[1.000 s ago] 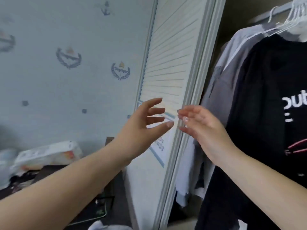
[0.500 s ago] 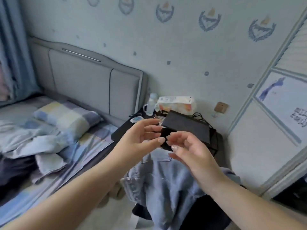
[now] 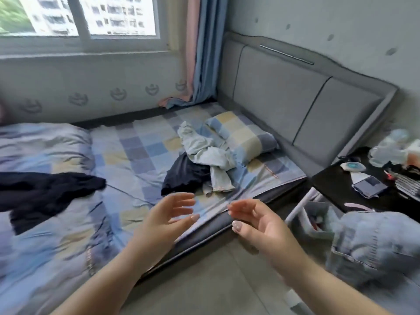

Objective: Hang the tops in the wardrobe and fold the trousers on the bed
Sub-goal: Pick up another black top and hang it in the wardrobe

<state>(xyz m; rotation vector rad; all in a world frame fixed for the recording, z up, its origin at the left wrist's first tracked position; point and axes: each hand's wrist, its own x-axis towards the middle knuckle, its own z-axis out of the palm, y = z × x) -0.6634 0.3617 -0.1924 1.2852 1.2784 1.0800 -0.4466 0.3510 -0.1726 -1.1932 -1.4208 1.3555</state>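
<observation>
On the bed (image 3: pixel 141 153) lies a crumpled pale grey-green garment (image 3: pixel 204 153) beside the pillow, partly over a dark navy garment (image 3: pixel 184 176). Another dark garment (image 3: pixel 43 194) is spread over the quilt at the left. A blue denim garment (image 3: pixel 372 244) is heaped at the right, off the bed. My left hand (image 3: pixel 168 217) and my right hand (image 3: pixel 256 221) hover over the bed's near edge, palms facing each other, fingers relaxed, holding nothing. The wardrobe is out of view.
A checked pillow (image 3: pixel 243 135) leans by the grey headboard (image 3: pixel 295 96). A black bedside table (image 3: pixel 341 183) at the right carries a phone (image 3: pixel 369 188), a bottle and small clutter. A grey bin (image 3: pixel 318 219) stands under it. Window and curtain are at the back.
The view has swung left from the wardrobe, past the bedside table, to the bed. Both hands stayed empty in front of me and have spread slightly apart.
</observation>
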